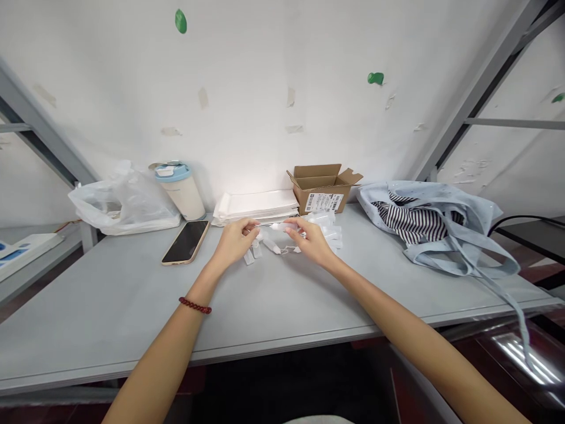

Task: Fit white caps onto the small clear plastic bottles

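Over the middle of the table, my right hand point(314, 241) pinches a small translucent squeeze bottle point(286, 226) lying sideways, its white tip pointing left. Facing it, my left hand point(235, 240) has thumb and fingertips pressed together near that tip; what they hold is too small to make out. A second small white-tipped bottle point(270, 243) lies just below, between the hands. Small clear plastic pieces point(252, 254) rest under the fingers of my left hand. Beyond my right hand is a pile of translucent bottles point(332, 231), partly hidden by it.
Behind the hands stand a stack of white envelopes point(258, 204) and an open cardboard box point(324, 194). To the left are a phone point(185, 242), a blue-lidded tumbler point(183, 191) and a plastic bag point(126, 203). A light blue cloth bag point(441, 206) lies right, its strap over the table edge.
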Motion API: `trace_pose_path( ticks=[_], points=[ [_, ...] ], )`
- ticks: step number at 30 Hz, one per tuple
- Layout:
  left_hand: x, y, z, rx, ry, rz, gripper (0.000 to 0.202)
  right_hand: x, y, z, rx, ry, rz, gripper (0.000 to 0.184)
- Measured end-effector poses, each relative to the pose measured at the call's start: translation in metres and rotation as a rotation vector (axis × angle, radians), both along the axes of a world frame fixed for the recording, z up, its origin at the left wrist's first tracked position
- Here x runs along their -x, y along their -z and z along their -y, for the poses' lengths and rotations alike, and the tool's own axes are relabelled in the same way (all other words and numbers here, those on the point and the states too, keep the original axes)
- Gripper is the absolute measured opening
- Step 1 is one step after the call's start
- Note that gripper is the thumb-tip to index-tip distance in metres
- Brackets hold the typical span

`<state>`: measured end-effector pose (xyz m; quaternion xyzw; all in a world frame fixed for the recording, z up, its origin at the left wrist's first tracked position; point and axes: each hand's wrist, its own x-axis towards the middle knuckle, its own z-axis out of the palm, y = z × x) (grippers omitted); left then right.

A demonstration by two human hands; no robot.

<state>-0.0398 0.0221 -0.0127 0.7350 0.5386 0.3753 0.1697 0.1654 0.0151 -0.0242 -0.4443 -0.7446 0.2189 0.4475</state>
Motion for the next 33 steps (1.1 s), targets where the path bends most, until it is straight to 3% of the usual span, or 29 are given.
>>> trace_pose_path(
  ticks=[6,16,33],
  points=[
    [-0.002,-0.002,0.002,-0.011,0.021,0.038,0.028,0.000,-0.005,0.003,0.073,0.002,-0.072,0.026],
    [-0.006,-0.003,0.009,0.127,0.229,0.057,0.027,0.002,-0.007,0.005,0.125,-0.017,-0.184,0.030],
    [-0.007,-0.005,0.011,0.145,0.244,0.059,0.026,0.001,-0.008,0.006,0.155,-0.011,-0.218,0.033]
  ],
)
